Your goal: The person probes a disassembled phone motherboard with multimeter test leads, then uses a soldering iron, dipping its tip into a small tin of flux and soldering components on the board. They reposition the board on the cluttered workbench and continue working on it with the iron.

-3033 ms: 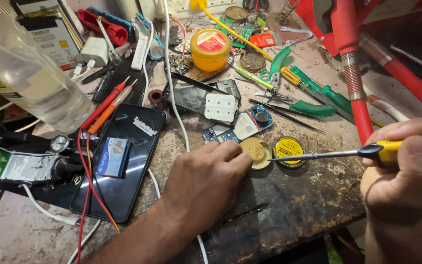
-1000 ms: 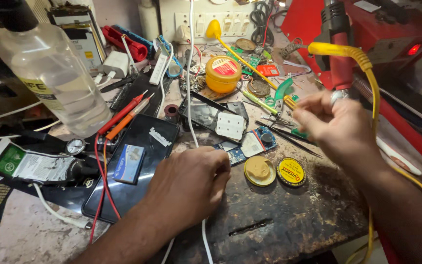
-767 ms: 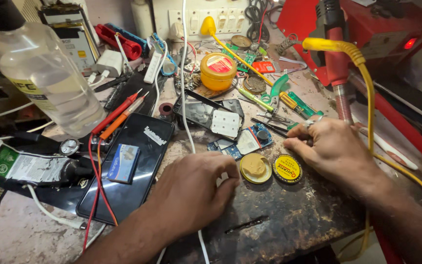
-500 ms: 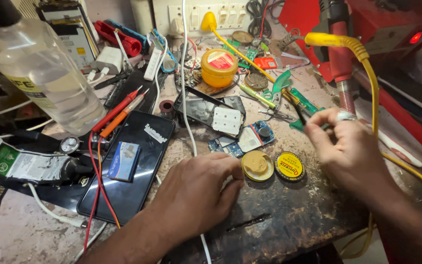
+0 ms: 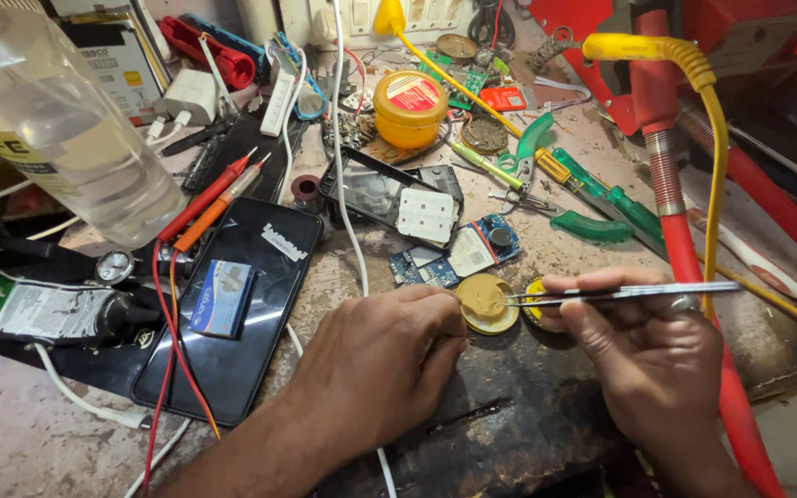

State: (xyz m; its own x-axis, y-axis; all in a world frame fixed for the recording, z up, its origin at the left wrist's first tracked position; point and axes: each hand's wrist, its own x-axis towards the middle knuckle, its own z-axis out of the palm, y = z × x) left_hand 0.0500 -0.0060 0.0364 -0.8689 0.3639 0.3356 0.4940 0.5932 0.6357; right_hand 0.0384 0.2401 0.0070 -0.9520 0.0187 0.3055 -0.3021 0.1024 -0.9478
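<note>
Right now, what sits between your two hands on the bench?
In the head view, a small round tin of tan paste lies between the left hand and the right hand, the tweezers pointing over it.

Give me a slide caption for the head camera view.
Right hand holds tweezers over a small round tin; left hand rests beside it.

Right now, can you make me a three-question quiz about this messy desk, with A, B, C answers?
1. Where is the black phone? A left of the left hand; B under the bottle; C behind the red pipe.
2. What colour is the round jar at the back? A blue; B yellow; C white.
3. What is the right hand doing? A resting flat; B holding tweezers; C gripping scissors.

Answers: 1 A, the phone lies flat beside that hand. 2 B, its body is yellow. 3 B, fingers pinch the thin metal tweezers, tips over the small open tin.
</note>
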